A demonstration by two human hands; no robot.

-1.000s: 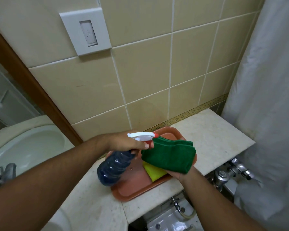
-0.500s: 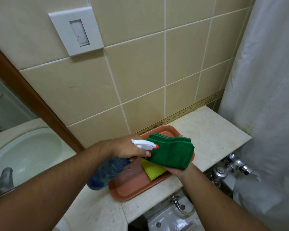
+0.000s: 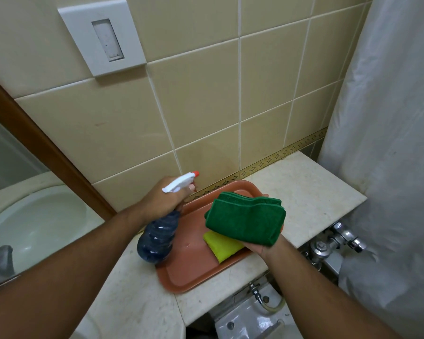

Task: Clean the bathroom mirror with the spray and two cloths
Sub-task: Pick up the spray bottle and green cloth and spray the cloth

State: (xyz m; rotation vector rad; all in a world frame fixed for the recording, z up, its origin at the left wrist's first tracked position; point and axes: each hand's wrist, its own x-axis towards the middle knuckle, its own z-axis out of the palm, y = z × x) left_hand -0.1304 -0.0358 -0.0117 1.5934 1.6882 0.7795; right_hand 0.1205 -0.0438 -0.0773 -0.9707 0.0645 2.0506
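Observation:
My left hand [image 3: 160, 201] grips the neck of a spray bottle [image 3: 157, 243] with a dark blue body and a white trigger head with a red nozzle, held tilted above the left end of the tray. My right hand [image 3: 262, 248] holds a folded green cloth [image 3: 245, 220] from underneath, palm up, above the tray. A folded yellow cloth [image 3: 222, 245] lies on the terracotta tray [image 3: 189, 277], partly under the green one. The mirror [image 3: 8, 157], in a brown wooden frame, shows at the far left edge and reflects the sink.
The tray rests on a cream stone shelf [image 3: 311, 192] against a beige tiled wall. A white switch plate [image 3: 103, 36] is on the wall above. A white shower curtain [image 3: 389, 143] hangs at right. Chrome valves [image 3: 335, 238] sit below the shelf.
The two hands have moved apart: the bottle's nozzle has swung away from the green cloth and now points up toward the wall. The green cloth stays above the tray.

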